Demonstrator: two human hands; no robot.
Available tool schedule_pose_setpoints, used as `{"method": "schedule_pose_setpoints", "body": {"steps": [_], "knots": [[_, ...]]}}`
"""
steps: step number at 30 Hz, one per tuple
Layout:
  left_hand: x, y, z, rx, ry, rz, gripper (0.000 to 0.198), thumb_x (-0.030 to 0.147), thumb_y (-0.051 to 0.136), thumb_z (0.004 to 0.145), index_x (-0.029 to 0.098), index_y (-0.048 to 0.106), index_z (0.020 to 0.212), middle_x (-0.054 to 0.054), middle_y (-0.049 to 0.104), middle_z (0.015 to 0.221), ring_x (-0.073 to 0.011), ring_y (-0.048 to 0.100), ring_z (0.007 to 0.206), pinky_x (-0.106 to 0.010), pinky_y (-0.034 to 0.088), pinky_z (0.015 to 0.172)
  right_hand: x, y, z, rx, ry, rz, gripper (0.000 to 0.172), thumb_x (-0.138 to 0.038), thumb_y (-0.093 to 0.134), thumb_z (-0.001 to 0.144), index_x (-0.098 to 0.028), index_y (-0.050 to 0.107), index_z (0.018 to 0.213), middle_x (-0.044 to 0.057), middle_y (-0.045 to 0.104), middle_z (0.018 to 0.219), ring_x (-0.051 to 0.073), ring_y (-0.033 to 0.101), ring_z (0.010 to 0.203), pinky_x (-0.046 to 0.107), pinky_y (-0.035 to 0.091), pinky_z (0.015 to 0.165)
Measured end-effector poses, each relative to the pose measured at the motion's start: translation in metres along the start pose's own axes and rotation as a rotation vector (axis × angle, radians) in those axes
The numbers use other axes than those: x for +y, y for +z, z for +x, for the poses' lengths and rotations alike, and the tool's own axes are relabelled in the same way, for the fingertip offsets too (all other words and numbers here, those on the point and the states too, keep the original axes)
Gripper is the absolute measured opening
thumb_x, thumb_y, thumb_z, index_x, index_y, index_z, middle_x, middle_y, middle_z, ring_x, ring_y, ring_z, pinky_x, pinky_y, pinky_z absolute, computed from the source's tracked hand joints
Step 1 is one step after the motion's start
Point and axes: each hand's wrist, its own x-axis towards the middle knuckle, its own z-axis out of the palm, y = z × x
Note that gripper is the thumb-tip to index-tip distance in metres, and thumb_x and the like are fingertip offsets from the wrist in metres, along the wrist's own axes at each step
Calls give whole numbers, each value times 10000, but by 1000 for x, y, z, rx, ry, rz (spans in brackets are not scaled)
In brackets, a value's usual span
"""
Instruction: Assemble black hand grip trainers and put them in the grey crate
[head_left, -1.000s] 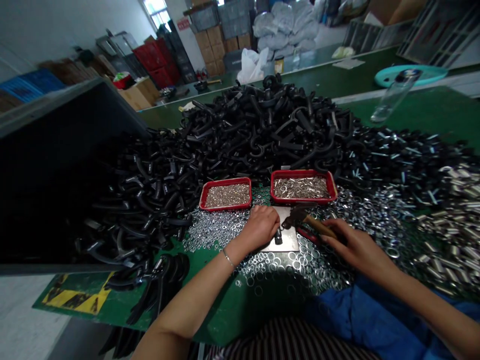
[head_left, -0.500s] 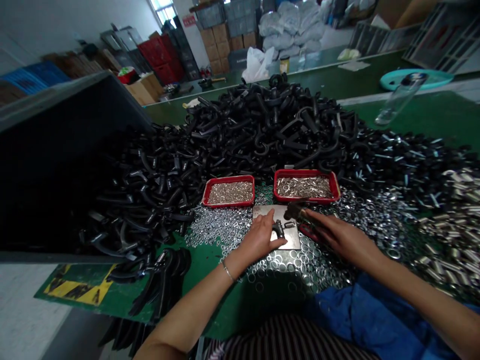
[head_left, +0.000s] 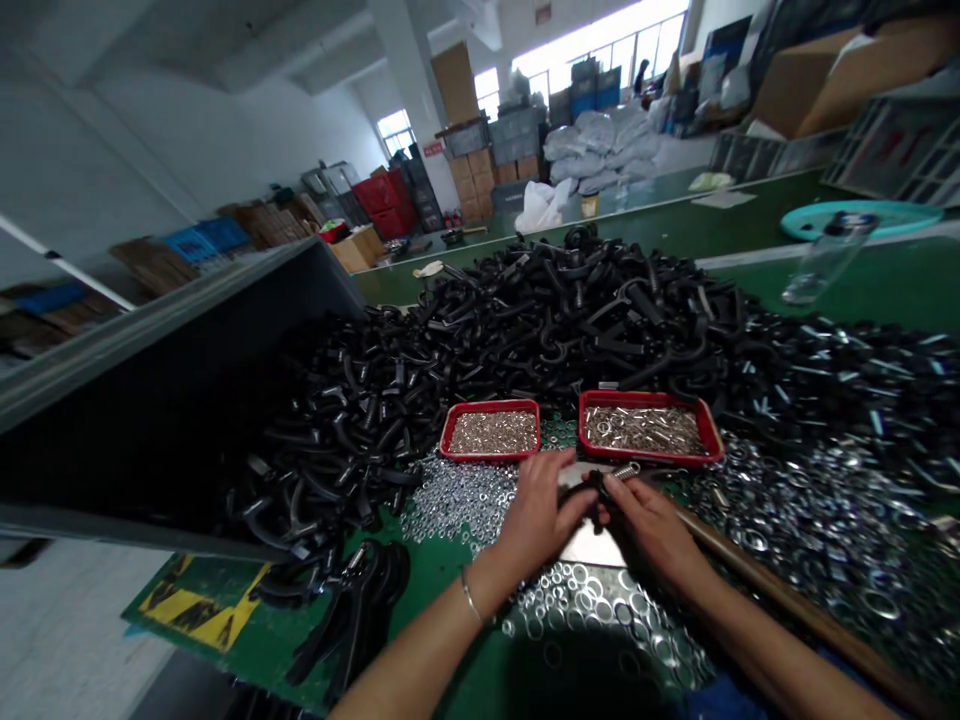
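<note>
My left hand (head_left: 536, 505) is closed on a black curved part (head_left: 598, 484) above a metal plate (head_left: 592, 545). Opposite it, the fingers of my right hand (head_left: 654, 525) pinch the same part near its end. A small coil spring (head_left: 626, 471) sticks out by the right fingertips. Fingers partly cover the part, so its full shape is hidden. A long wooden handle (head_left: 757, 570) lies beside and partly behind my right forearm; its head cannot be made out.
Two red trays hold tiny pins, one at left (head_left: 491, 458) and one at right (head_left: 649, 458). Behind them rises a heap of black parts (head_left: 555, 310). Metal rings (head_left: 577, 600) and small nuts (head_left: 450, 500) cover the green table. A grey crate (head_left: 187, 310) lies at left.
My right hand has let go of the dark tool and now grips the black part with my left hand. The part is lifted off the plate. The camera view has tilted upward.
</note>
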Motion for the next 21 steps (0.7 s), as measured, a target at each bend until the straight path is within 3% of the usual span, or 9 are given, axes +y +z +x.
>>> {"method": "schedule_pose_setpoints", "body": {"steps": [2,4,7,9,14,16,19,21], "knots": [[-31,-21,34,66,-54,113,293,293,495,993,210,537,1271,-96,603,1234,-231,536,1194,-432,432,1058,5,-6,3,-10,-46,-33,471,-612,585,887,-154,690,915,10,617,666,168,582,691,289,454,689],[-64,-37,72,92,-154,284,257,195,465,983,165,589,1206,-115,628,1191,-231,560,1155,-406,434,1043,9,-11,4,-62,-56,-10,482,-615,564,898,-158,698,974,2,603,654,163,576,657,288,454,662],[-102,-46,120,-51,-216,505,315,90,468,931,159,613,1203,-116,644,1184,-226,572,1143,-376,427,1029,12,-16,5,-119,-24,28,483,-621,583,881,-159,700,958,11,621,710,147,568,616,283,461,621],[-112,-42,141,-103,-200,541,342,69,481,903,168,613,1203,-114,650,1160,-225,575,1131,-361,429,1012,13,-16,6,-110,-9,42,468,-618,606,866,-166,690,955,18,636,789,131,564,615,269,467,600],[-108,-27,153,-115,-152,488,258,141,560,850,102,597,1103,-167,643,1036,-286,597,1003,-414,466,925,12,-16,2,-80,-7,81,450,-630,610,852,-185,628,918,-11,593,810,97,529,577,215,422,500],[-114,-28,156,-165,-79,473,214,260,542,875,157,601,1053,-92,646,967,-257,610,910,-392,491,876,16,-16,0,-85,-28,58,437,-622,614,853,-186,595,843,-35,534,736,92,524,570,201,408,499],[-130,-38,168,-189,68,322,333,486,430,921,253,622,1061,10,604,928,-205,595,867,-389,487,891,25,-17,0,-133,-19,-35,418,-607,620,863,-190,588,838,-53,508,680,91,526,557,195,382,501],[-134,-54,174,-170,45,201,314,538,494,891,302,656,1020,48,580,850,-178,575,810,-392,483,900,25,-19,-2,-134,-34,-116,412,-601,649,846,-190,616,852,-44,549,694,109,545,617,208,402,548]]}}
